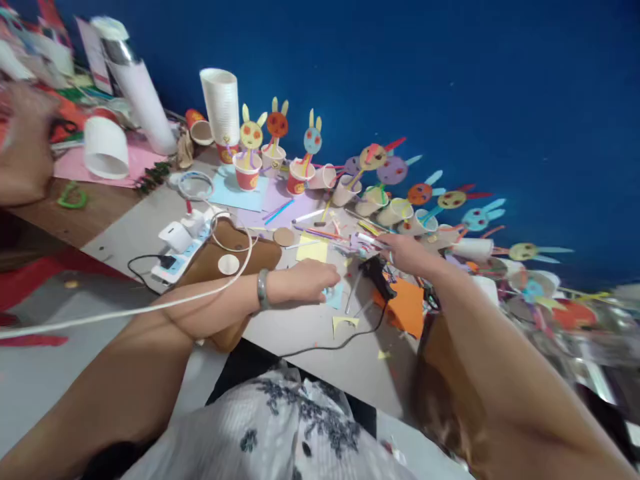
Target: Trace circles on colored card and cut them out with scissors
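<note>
My left hand (313,280), a bracelet on its wrist, is closed over a small piece of light blue paper (334,295); what its fingers hold is too small to name. Farther right, my right hand (403,253) is closed on a white pen-like stick (369,239), which points left over scattered craft bits. Just below that hand lies a black glue gun (379,277), its cord running toward the front edge. Orange paper (406,308) is beside the gun. A yellow sheet (312,248) lies above my left hand.
Paper cups with rabbit-face figures (247,175) line the blue wall. A power strip (185,257) and white cable are at the left, near a stack of cups (221,110) and a white bottle (143,107). Another person's hand (30,110) shows at the far left.
</note>
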Motion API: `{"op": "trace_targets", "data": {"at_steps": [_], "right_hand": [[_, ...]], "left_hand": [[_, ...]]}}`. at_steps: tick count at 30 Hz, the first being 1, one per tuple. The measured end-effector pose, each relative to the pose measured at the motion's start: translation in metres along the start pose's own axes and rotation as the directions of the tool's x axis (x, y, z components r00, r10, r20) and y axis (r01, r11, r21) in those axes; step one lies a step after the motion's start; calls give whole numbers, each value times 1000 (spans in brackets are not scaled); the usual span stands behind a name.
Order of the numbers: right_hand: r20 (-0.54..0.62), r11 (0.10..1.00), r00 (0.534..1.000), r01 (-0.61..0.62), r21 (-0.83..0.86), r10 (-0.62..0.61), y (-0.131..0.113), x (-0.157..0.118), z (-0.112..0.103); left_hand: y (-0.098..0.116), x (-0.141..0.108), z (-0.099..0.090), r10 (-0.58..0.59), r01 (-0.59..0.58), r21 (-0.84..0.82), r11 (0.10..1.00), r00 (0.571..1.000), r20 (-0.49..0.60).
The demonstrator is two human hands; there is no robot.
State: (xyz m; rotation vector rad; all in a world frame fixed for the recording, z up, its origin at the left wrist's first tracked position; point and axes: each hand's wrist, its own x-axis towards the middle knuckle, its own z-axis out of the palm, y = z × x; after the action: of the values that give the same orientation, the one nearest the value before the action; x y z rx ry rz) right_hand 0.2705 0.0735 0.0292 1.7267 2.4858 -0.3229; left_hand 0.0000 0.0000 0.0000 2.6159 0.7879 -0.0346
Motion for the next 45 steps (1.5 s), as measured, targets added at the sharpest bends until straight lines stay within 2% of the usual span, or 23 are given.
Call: {"op": "trace_targets", "data": {"at_steps": [5,8,11,15,19,23,26,29,35,38,41,45], "right_hand": [[-49,991,996,73,109,-68,-7,17,-2],[-89,936,994,87,341,-60,-16,22,-1],[-128,790,992,60,610,23,-32,24,1],[-126,551,986,47,833,106,-52,29,8],[-103,368,984,44,929,143,-65,34,14],[-70,250,984,27,968,167,-69,34,16],[-8,247,989,-28,969,145,-64,33,18],[22,298,990,-63,953,138,-55,32,22],[-114,411,970,16,912,214,-45,30,31],[-173,431,961,65,900,216,-47,27,33],[-205,389,952,105,915,225,-54,24,32],[-138,226,949,73,971,284,-62,23,28]], "left_hand": [[-2,2,6,12,-12,-16,1000,999,-44],[-4,4,9,14,-15,-18,1000,999,-52],[-5,4,10,22,-23,-16,1000,998,-61],[-5,3,10,33,-34,-19,999,997,-72],[-4,2,8,21,-22,-19,1000,998,-56],[-4,3,7,22,-23,-19,1000,998,-56],[-4,3,7,17,-19,-25,1000,999,-49],[-4,2,5,17,-19,-27,999,999,-47],[-2,0,2,19,-20,-19,1000,999,-33],[-2,0,3,22,-24,-25,999,999,-45],[-4,1,6,30,-31,-25,999,998,-59],[-7,2,9,52,-54,-36,998,996,-77]]}}
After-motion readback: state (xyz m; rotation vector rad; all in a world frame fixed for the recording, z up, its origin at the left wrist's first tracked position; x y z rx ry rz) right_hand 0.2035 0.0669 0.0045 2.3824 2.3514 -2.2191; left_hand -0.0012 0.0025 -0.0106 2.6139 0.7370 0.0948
